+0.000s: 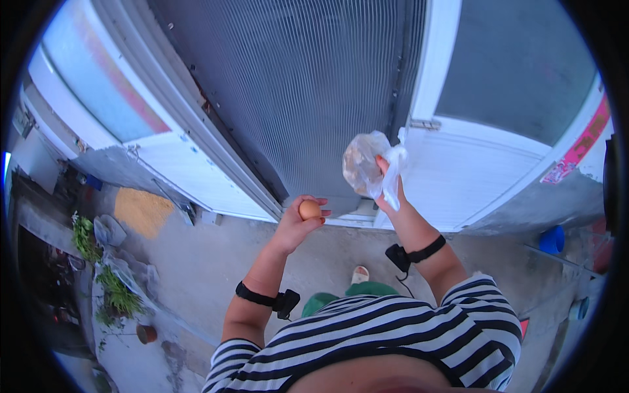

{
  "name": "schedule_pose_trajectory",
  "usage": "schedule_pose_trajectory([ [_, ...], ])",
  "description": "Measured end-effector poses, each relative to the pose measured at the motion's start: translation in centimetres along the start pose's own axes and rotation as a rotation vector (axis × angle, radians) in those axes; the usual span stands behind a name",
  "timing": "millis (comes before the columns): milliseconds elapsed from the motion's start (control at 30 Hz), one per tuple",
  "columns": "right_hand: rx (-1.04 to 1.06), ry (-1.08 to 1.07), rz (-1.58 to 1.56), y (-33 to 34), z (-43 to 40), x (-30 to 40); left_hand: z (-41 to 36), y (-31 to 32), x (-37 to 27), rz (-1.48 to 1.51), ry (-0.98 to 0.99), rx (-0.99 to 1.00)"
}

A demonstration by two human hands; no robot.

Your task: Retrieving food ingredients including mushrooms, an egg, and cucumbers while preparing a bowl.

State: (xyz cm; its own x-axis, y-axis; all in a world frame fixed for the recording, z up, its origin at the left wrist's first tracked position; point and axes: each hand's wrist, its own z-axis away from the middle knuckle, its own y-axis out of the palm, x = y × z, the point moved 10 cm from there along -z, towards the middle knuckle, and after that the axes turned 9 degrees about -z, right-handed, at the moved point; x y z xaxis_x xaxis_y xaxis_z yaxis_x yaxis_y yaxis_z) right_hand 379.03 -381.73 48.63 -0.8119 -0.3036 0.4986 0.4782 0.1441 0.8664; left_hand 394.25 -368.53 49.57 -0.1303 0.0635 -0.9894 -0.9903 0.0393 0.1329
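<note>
My left hand holds a brown egg in its curled fingers, with the thumb along its lower side. Off to the right and farther forward, my right hand grips a translucent plastic bag near its gathered white top. Something pale and rounded fills the bag, but the film blurs what it is. Both hands are held in front of a ribbed translucent curtain that hangs in a doorway. The bag overlaps the curtain's right side.
White door panels flank the curtain, the left door leaf standing at an angle. A heap of yellow grain lies on the concrete floor at left, near green plants and a brown pot. A blue bucket stands at right.
</note>
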Motion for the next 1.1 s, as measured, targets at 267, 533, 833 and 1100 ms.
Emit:
schedule_pose_trajectory([
  [267, -0.039, -0.218, -0.152, -0.4, -20.5, 1.7, -11.2, -9.5, 0.7, -0.104, -0.068, -0.027],
  [533, -0.121, -0.159, 0.202, 3.6, -35.9, 5.2, -27.7, -13.8, -3.8, -0.194, -0.034, 0.221],
  [833, -0.158, 0.016, 0.536, 8.0, -48.8, 6.7, -43.2, -14.3, -2.8, -0.332, -0.149, 0.398],
  [1100, 0.874, -0.365, 0.628, 16.3, -68.1, 4.9, -63.5, -11.5, -1.3, -0.354, -0.182, 0.275],
])
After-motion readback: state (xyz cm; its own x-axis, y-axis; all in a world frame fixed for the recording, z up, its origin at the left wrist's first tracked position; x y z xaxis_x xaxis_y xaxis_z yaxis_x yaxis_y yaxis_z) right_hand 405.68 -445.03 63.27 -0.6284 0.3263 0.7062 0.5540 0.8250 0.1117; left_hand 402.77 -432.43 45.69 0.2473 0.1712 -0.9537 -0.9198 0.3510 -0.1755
